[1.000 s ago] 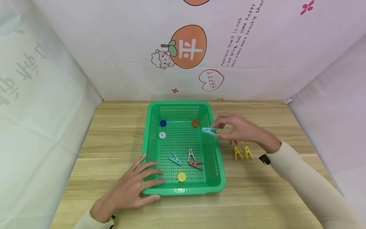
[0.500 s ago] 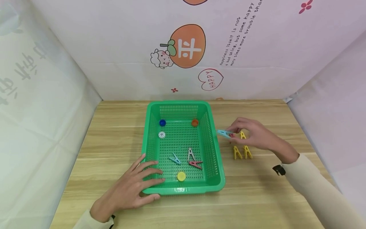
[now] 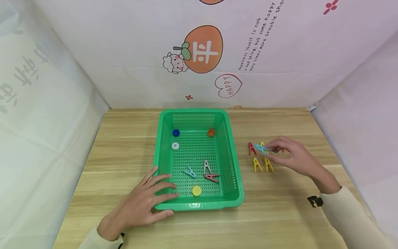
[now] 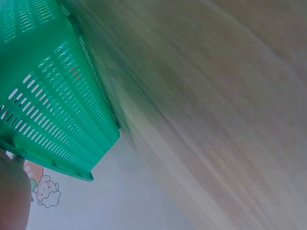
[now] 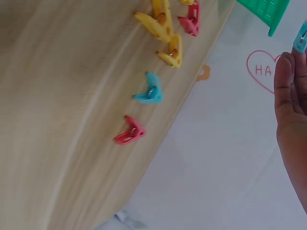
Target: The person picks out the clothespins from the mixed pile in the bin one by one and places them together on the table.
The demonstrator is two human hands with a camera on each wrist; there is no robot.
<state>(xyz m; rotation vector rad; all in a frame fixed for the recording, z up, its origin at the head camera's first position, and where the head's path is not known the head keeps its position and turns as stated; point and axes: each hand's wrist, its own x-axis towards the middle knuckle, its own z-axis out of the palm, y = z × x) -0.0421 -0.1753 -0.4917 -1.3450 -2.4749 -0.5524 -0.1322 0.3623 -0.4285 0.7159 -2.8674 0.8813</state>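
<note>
My right hand (image 3: 293,155) pinches a light blue clothespin (image 3: 262,149) by its handle end, above the clothespins right of the green basket (image 3: 234,166). Under and around it on the table are a red clothespin (image 3: 252,148) and several yellow clothespins (image 3: 257,165). The right wrist view shows a blue clothespin (image 5: 151,89) and a red clothespin (image 5: 132,131) farther along, mostly hidden by my hand in the head view. My left hand (image 3: 138,205) lies with spread fingers across the basket's near left corner.
Inside the basket lie a blue clothespin (image 3: 190,172), a grey clothespin (image 3: 207,167) and a dark pink clothespin (image 3: 212,177). It also has a yellow cap (image 3: 196,191), a white disc (image 3: 175,146), a blue cap (image 3: 176,133) and an orange cap (image 3: 211,132). Printed cloth walls enclose the table.
From over the basket's right rim, my right hand has moved right and toward me with the blue clothespin, to above the group on the table. My left hand has stayed put.
</note>
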